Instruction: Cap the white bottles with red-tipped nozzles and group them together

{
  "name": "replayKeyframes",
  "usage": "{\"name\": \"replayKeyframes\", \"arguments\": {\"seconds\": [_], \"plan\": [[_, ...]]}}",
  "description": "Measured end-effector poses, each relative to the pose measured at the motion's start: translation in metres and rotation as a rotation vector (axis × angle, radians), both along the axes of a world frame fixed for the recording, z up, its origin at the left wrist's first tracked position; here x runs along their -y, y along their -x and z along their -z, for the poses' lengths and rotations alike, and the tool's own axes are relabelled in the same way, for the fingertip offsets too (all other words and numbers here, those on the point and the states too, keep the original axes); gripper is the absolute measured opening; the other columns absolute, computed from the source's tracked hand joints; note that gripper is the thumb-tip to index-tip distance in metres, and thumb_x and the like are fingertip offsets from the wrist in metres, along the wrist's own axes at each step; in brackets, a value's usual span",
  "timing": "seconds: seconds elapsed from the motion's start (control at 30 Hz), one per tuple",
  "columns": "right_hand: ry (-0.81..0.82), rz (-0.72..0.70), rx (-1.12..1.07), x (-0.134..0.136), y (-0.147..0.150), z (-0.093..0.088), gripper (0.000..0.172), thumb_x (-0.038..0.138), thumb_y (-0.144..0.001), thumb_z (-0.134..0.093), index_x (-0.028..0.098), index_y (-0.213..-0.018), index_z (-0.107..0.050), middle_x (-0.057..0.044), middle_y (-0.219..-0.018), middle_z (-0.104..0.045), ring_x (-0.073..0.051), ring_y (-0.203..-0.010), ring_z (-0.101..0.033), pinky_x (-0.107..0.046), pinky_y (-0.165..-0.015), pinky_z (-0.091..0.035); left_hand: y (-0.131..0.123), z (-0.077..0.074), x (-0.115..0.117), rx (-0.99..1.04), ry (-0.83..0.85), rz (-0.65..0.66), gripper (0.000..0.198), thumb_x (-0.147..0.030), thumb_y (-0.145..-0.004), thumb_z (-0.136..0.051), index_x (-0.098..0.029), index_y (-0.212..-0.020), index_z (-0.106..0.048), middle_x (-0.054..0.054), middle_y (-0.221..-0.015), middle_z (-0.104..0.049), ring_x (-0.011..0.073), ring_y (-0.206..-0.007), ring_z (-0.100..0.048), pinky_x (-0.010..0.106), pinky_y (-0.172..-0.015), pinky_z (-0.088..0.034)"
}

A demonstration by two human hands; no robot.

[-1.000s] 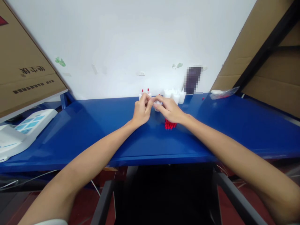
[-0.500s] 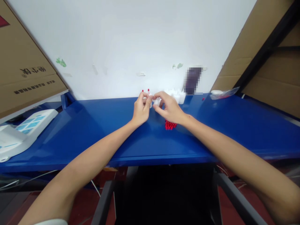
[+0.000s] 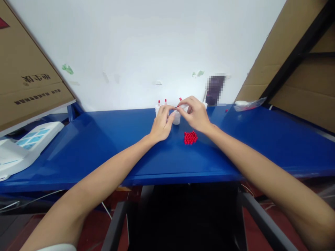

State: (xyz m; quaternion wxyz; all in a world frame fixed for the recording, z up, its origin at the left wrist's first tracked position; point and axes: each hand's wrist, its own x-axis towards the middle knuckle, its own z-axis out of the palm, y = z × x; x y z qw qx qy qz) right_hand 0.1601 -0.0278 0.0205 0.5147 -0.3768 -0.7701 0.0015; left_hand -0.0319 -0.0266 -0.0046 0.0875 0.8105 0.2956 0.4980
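A small white squeeze bottle (image 3: 176, 118) stands upright on the blue table between my hands. My left hand (image 3: 161, 124) reaches to its upper left side, thumb and fingers curved at the bottle's top. My right hand (image 3: 195, 114) pinches a small red cap (image 3: 178, 107) just over the bottle's top; whether the cap touches it is hidden by the fingertips. Nearer me lies a tight cluster of red caps (image 3: 191, 138). Behind my left hand, white bottles (image 3: 157, 109) carry red tips, and another red tip (image 3: 180, 99) shows beyond my right fingers.
The blue table (image 3: 104, 146) meets a white wall at the back. A white device with blue panels (image 3: 34, 139) sits at the left, below a cardboard box (image 3: 31, 62). One loose red cap (image 3: 226, 110) and a clear plastic bag (image 3: 250, 104) lie at the back right.
The white bottle, earlier raised between my hands, now stands on the table. My right hand has shifted up and right onto a red cap, uncovering the cluster; my left fingers have stretched rightward.
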Motion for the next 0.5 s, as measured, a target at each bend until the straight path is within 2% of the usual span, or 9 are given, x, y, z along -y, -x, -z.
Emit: {"name": "replayKeyframes", "arguments": {"seconds": [0.1,0.23,0.37,0.43,0.5], "plan": [[-0.023,0.021,0.007,-0.0065,-0.0046,0.0041,0.023,0.034,-0.097,-0.059,0.023,-0.112,-0.072,-0.010,-0.117,-0.071,-0.026,-0.096,-0.065,-0.044,-0.087,-0.053,0.0004,-0.0017,0.0000,0.040,-0.025,-0.041,0.028,-0.044,-0.108,-0.039,-0.023,-0.113,-0.057,0.009,-0.119,-0.062,0.0172,-0.090,-0.062,0.035,-0.087,-0.052],[-0.011,0.022,0.057,-0.0081,-0.0050,0.0063,0.039,0.033,-0.097,-0.058,0.022,-0.133,-0.069,-0.013,-0.143,-0.065,-0.032,-0.128,-0.062,-0.053,-0.107,-0.050,-0.0001,-0.0046,0.0016,0.029,-0.023,-0.032,0.025,-0.039,-0.107,-0.040,-0.021,-0.099,-0.057,0.006,-0.098,-0.065,0.0165,-0.082,-0.060,0.032,-0.079,-0.049],[0.071,-0.008,0.157,-0.0080,-0.0029,0.0085,0.044,0.030,-0.099,-0.053,0.022,-0.140,-0.067,-0.012,-0.150,-0.062,-0.033,-0.138,-0.057,-0.057,-0.115,-0.046,-0.0004,-0.0012,0.0016,-0.167,0.079,-0.027,0.029,-0.032,-0.103,-0.043,-0.020,-0.079,-0.054,0.000,-0.068,-0.058,0.0151,-0.061,-0.052,0.030,-0.063,-0.040],[0.102,-0.028,0.188,-0.0086,-0.0032,0.0091,0.043,0.028,-0.101,-0.048,0.022,-0.138,-0.068,-0.010,-0.149,-0.063,-0.032,-0.139,-0.058,-0.057,-0.116,-0.046,0.0001,0.0021,0.0002,-0.318,0.122,-0.006,0.028,-0.029,-0.101,-0.043,-0.019,-0.078,-0.057,0.000,-0.068,-0.060,0.0162,-0.060,-0.054,0.029,-0.060,-0.039],[0.113,-0.022,0.185,-0.0092,-0.0043,0.0089,0.043,0.028,-0.102,-0.046,0.021,-0.136,-0.071,-0.011,-0.147,-0.065,-0.031,-0.138,-0.059,-0.054,-0.115,-0.047,0.0006,0.0049,-0.0015,-0.434,0.122,0.028,0.027,-0.028,-0.099,-0.043,-0.019,-0.081,-0.061,0.003,-0.076,-0.065,0.0186,-0.067,-0.059,0.031,-0.064,-0.043]]}}
